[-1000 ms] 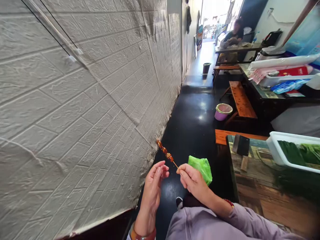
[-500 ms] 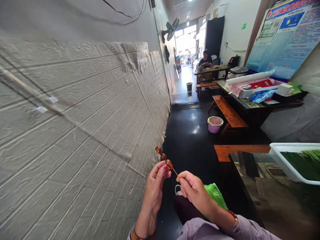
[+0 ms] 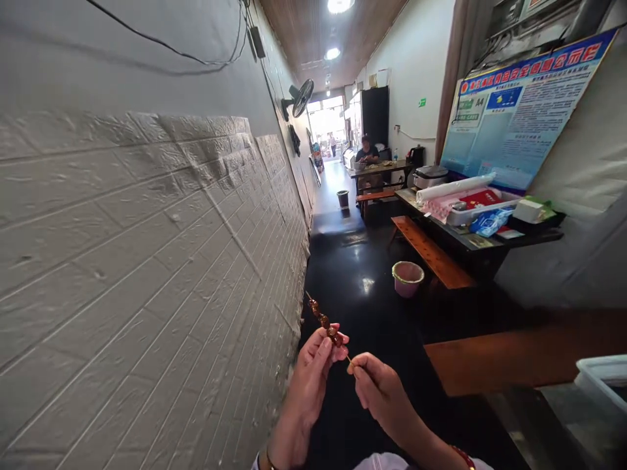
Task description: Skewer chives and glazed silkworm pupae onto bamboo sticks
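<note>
A skewer of several glossy brown glazed pieces slants up and to the left in front of me. My left hand pinches the lowest piece between thumb and fingers. At the bottom end of the thin stick, my right hand grips with thumb and curled forefinger. The stick's bare tip pokes out past the topmost piece. Both hands are held over the dark floor, close to each other but apart.
A brick-patterned wall runs along my left. On the right are wooden benches, a pink bucket, a loaded table and a white tub. Further off, a person sits at another table, near a black bin.
My view has tilted up and turned right, and the green bag has left it. The skewer's bare tip now shows. Both hands keep hold of the skewer.
</note>
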Demonstrator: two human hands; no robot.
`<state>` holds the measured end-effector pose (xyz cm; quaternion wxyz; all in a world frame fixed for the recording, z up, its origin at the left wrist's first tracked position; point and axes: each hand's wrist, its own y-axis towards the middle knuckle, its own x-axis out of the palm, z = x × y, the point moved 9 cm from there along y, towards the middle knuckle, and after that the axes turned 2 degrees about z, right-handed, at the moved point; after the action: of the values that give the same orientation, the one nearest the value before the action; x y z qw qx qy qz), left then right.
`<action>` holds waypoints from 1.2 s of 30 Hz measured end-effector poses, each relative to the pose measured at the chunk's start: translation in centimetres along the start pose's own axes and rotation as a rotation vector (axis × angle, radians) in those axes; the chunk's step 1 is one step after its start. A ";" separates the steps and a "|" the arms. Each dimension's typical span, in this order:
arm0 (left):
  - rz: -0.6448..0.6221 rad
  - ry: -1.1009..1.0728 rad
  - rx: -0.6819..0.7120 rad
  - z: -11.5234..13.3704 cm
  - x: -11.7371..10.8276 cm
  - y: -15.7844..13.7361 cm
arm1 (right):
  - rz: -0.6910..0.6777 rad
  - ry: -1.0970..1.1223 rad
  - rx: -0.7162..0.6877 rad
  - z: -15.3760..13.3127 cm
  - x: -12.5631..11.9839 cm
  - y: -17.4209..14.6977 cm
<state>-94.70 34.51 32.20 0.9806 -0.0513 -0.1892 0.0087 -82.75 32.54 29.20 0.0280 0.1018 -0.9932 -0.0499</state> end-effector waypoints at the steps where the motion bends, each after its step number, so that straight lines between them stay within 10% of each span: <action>1: -0.014 -0.003 -0.003 0.2 0.3 1.3 | 0.034 -0.003 -0.009 -0.5 -0.7 1.2; 13: -0.140 0.035 -0.004 2.7 1.9 14.3 | 0.318 0.017 -0.340 -13.6 -7.1 14.3; 26: -0.265 -0.017 0.055 5.6 2.9 28.2 | 0.380 -0.148 -0.400 -14.0 -7.8 24.8; 36: -0.393 -0.002 0.083 6.5 7.6 26.3 | 0.444 -0.161 -0.306 -11.8 -8.6 21.8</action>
<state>-90.00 61.56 38.24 0.9645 0.0272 -0.1960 -0.1749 -77.89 54.42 42.79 -0.0256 -0.1280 -0.9711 -0.1998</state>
